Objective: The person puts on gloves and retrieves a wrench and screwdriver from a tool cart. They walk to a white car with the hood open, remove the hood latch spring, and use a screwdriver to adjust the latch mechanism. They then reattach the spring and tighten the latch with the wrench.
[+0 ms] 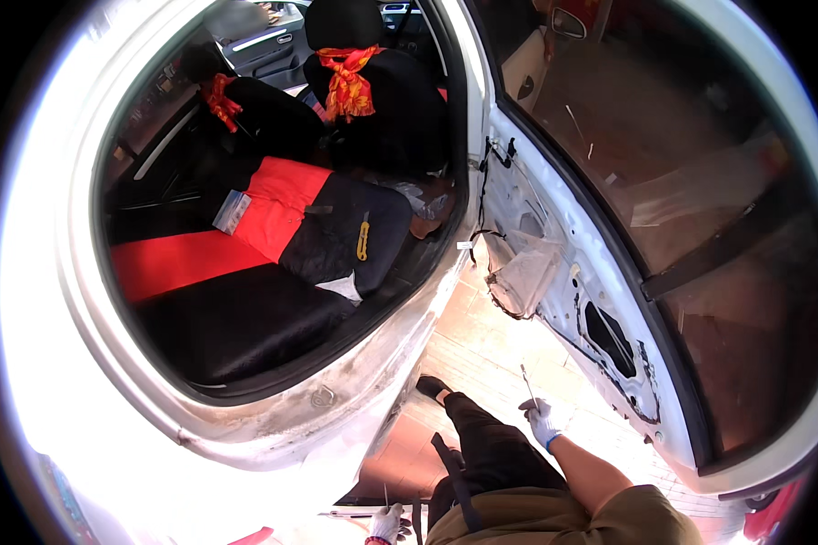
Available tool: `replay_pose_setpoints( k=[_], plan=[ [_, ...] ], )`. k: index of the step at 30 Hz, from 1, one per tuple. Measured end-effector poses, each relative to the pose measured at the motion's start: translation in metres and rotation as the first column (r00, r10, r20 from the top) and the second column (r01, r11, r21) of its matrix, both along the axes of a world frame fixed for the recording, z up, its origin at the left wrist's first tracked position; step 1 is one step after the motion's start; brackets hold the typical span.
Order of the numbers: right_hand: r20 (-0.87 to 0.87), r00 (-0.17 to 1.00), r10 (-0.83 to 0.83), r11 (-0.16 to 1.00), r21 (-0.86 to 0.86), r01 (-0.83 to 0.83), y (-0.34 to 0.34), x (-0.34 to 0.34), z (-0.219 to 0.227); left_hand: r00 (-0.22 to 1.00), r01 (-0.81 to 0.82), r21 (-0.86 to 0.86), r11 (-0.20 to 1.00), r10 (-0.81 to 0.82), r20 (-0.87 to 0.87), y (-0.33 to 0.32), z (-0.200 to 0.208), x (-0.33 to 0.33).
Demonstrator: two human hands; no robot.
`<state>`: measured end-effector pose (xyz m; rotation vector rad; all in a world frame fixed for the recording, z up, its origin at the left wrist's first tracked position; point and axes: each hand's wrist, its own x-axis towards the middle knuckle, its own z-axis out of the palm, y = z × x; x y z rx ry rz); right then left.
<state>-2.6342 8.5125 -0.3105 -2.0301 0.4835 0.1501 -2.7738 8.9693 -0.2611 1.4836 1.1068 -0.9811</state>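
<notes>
olive-brown shirt (527, 520), black trousers (495, 445), dark shoe (430, 387), whitish gloves (540, 421), blue-edged right cuff (552, 441)

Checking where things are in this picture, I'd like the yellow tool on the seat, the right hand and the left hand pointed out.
Yellow tool (363, 241): head view, middle of its body.
Right hand (540, 422): head view, its gloved middle.
Left hand (388, 524): head view, its gloved middle.

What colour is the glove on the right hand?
The right-hand glove is white with a blue cuff edge, best seen in the head view.
</notes>
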Motion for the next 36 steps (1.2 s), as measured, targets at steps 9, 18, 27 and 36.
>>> replay_pose_setpoints(
  k=[9, 18, 27, 36],
  plan=[
    [-0.535, 0.815, -0.225, 0.973, -0.163, 0.162, -0.214, -0.338, 0.002, 0.97, 0.145, -0.087, 0.986, -0.124, 0.209, -0.045, -0.027, -0.078],
    [-0.507, 0.515, -0.691, 0.392, 0.336, 0.857, -0.279, -0.412, 0.015, 0.674, 0.733, 0.122, 0.669, -0.739, 0.0, -0.205, -0.021, -0.017],
    [-0.067, 0.684, -0.726, 0.619, 0.37, 0.693, -0.434, -0.416, 0.084, 0.367, 0.901, 0.177, 0.396, -0.913, 0.175, -0.571, 0.038, 0.113],
    [-0.116, 0.648, -0.752, 0.539, 0.458, 0.707, -0.657, -0.266, 0.045, 0.374, 0.903, 0.175, 0.391, -0.919, 0.126, -0.716, 0.035, 0.147]
  ],
)
